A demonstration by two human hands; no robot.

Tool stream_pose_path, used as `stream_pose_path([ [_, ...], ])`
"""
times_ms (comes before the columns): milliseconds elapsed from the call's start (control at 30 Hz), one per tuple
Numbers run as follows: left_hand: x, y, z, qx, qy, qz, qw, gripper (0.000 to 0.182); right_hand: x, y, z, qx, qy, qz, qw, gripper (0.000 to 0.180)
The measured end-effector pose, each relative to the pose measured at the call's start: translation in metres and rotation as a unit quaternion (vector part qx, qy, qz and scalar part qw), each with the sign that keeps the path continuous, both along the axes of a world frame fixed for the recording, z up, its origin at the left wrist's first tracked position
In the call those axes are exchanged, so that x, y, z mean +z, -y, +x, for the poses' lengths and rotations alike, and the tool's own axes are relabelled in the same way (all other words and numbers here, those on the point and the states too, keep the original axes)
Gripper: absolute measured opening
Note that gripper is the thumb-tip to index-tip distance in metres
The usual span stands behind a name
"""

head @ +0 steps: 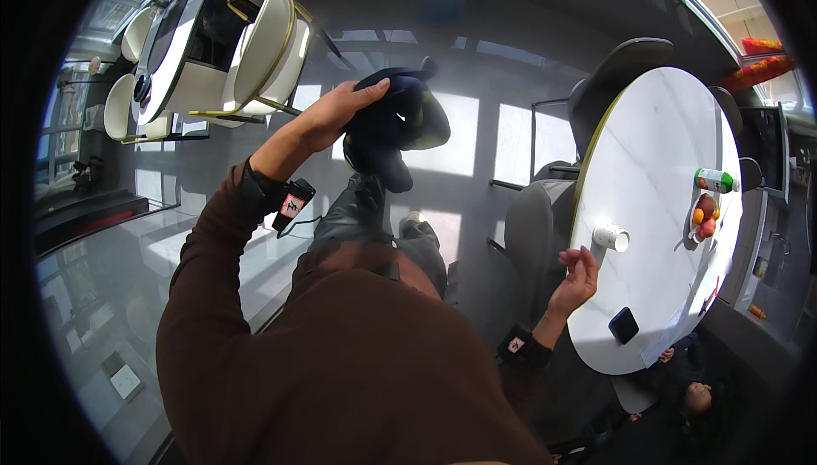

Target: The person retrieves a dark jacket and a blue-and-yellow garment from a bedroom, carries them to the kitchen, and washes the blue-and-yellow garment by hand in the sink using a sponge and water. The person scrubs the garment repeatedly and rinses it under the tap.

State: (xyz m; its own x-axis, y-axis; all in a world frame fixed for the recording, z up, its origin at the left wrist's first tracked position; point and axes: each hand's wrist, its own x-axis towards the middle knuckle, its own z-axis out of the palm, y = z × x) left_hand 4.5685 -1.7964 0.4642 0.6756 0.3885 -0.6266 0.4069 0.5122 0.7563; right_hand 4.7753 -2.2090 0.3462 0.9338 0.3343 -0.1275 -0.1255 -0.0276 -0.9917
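My left hand point(344, 111) grips a bulky dark navy item point(389, 127), apparently soft fabric, by its upper edge, thumb on top. It hangs in front of my legs, over the sunlit floor, and its exact kind is unclear. At the left edge of a white marble-patterned oval table point(644, 146), my right hand point(577, 277) has its fingers loosely bent, with nothing visible in them. A white paper cup point(611, 238) stands on the table just beyond those fingertips, apart from them. Nearer to me lies a black phone-like device point(623, 326).
A fruit bowl point(694, 234) and a green-and-white bottle point(716, 180) are on the table's far side. Grey chairs point(530, 226) stand along its near edge. White chairs point(271, 50) flank another table at upper left. A seated person point(686, 363) is at lower right.
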Motion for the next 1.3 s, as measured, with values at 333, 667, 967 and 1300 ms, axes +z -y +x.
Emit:
stream_pose_path([
  [333, 0.071, -0.148, 0.117, -0.336, 0.247, -0.01, 0.909, 0.047, -0.012, -0.407, 0.053, 0.248, -0.014, 0.019, 0.969, 0.023],
  [667, -0.021, -0.204, 0.388, -0.363, 0.185, 0.313, 0.858, 0.071, 0.016, -0.468, 0.242, 0.094, -0.077, 0.291, 0.949, 0.025],
  [967, -0.045, -0.256, 0.602, -0.373, 0.173, 0.307, 0.858, 0.015, 0.056, -0.535, 0.416, -0.047, 0.273, -0.093, 0.956, 0.022],
  [1300, -0.021, -0.279, 0.838, -0.462, 0.136, -0.097, 0.871, 0.031, 0.061, -0.552, 0.596, -0.213, 0.297, -0.281, 0.887, 0.025],
])
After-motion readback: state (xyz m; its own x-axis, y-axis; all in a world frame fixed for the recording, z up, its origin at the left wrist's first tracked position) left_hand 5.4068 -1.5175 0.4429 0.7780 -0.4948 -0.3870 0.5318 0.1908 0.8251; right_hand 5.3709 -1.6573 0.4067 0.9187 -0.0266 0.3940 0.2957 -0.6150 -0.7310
